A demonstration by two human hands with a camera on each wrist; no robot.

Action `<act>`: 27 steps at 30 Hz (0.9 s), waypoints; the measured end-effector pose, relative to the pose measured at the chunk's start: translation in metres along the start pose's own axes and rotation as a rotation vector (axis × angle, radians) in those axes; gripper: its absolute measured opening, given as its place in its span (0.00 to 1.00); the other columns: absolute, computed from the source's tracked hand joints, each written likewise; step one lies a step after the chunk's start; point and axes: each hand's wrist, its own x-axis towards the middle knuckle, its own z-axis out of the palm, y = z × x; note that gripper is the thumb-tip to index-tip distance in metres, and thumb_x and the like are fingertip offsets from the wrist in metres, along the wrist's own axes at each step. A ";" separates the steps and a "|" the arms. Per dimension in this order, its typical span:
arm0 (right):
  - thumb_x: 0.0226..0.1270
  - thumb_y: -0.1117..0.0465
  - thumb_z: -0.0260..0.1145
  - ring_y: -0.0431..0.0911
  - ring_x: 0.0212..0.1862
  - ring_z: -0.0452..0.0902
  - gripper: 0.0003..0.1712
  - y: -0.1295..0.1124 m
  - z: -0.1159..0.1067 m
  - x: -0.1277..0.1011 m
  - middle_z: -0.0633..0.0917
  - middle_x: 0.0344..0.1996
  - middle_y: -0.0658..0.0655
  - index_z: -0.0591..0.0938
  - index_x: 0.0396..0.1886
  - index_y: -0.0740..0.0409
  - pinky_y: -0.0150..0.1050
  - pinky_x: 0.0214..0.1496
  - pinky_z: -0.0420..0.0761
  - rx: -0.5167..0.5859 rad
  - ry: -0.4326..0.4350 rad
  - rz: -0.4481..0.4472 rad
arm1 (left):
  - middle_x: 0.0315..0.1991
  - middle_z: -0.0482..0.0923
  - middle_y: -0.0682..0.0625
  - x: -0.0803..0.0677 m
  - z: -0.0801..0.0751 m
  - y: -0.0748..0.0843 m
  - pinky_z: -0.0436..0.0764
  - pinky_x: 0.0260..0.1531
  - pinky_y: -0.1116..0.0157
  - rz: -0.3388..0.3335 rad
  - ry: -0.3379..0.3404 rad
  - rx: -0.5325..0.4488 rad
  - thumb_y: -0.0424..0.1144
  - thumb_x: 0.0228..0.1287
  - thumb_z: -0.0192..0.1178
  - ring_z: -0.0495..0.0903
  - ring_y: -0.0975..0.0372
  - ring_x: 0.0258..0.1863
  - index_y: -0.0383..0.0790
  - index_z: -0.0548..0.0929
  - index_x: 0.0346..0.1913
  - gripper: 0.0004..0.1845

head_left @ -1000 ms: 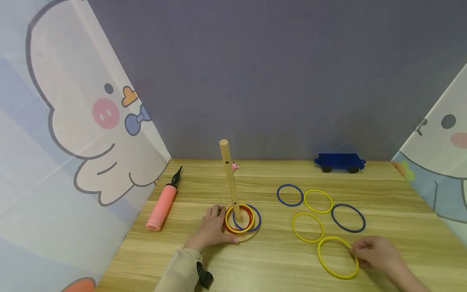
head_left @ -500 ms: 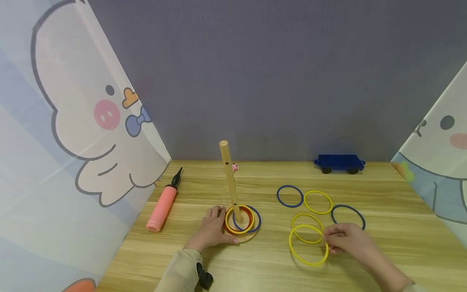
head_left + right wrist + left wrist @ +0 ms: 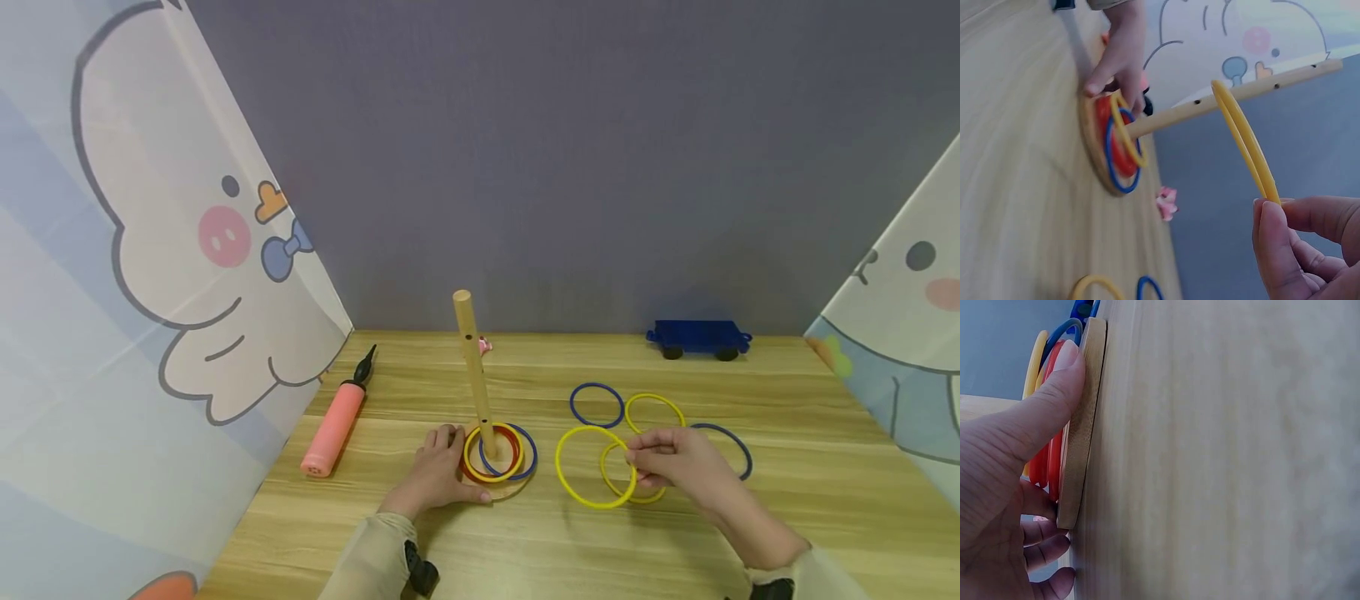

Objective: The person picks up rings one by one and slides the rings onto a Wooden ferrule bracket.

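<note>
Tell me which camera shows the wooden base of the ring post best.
The left wrist view: the base fills the frame edge-on, the left hand gripping its rim. The head view shows it mostly hidden under rings; the right wrist view shows it tilted and blurred.

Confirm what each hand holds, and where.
Right hand pinches a yellow ring at its rim. Left hand grips the peg stand's base by its edge.
</note>
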 end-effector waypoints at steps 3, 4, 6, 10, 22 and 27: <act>0.68 0.65 0.65 0.46 0.32 0.83 0.21 -0.010 0.003 0.003 0.86 0.34 0.56 0.75 0.51 0.81 0.40 0.36 0.83 0.021 0.009 -0.033 | 0.65 0.60 0.35 0.000 0.000 0.001 0.63 0.58 0.43 0.000 0.003 -0.001 0.70 0.38 0.72 0.57 0.43 0.64 0.28 0.60 0.72 0.65; 0.67 0.65 0.65 0.46 0.32 0.83 0.21 -0.014 0.005 0.004 0.86 0.34 0.56 0.75 0.51 0.81 0.40 0.37 0.83 0.028 0.014 -0.038 | 0.65 0.60 0.35 0.000 0.000 0.001 0.63 0.58 0.44 -0.001 0.004 0.000 0.70 0.38 0.72 0.57 0.43 0.64 0.28 0.60 0.72 0.65; 0.67 0.65 0.65 0.45 0.31 0.83 0.21 -0.022 0.007 0.005 0.86 0.34 0.55 0.75 0.51 0.81 0.39 0.37 0.83 0.033 0.022 -0.050 | 0.65 0.60 0.36 0.000 0.000 0.001 0.63 0.58 0.44 -0.003 0.004 0.002 0.70 0.38 0.72 0.57 0.43 0.64 0.28 0.61 0.72 0.65; 0.67 0.65 0.65 0.45 0.31 0.83 0.21 -0.038 0.014 0.009 0.86 0.34 0.56 0.75 0.51 0.80 0.39 0.37 0.83 0.035 0.045 -0.070 | 0.65 0.60 0.36 0.000 -0.001 0.001 0.63 0.58 0.44 -0.007 0.002 0.003 0.70 0.38 0.72 0.57 0.44 0.64 0.28 0.60 0.72 0.65; 0.68 0.65 0.65 0.44 0.32 0.83 0.19 -0.082 0.034 0.019 0.85 0.34 0.57 0.77 0.51 0.77 0.39 0.39 0.83 0.066 0.067 -0.124 | 0.66 0.59 0.36 -0.003 -0.003 0.003 0.62 0.59 0.43 -0.003 -0.003 -0.008 0.69 0.40 0.72 0.56 0.42 0.65 0.28 0.60 0.73 0.64; 0.68 0.66 0.65 0.43 0.31 0.83 0.17 -0.098 0.041 0.023 0.85 0.33 0.56 0.78 0.50 0.77 0.37 0.37 0.83 0.095 0.065 -0.174 | 0.66 0.59 0.35 -0.002 -0.004 0.003 0.61 0.60 0.43 -0.008 -0.010 -0.016 0.69 0.40 0.72 0.56 0.43 0.65 0.28 0.60 0.73 0.64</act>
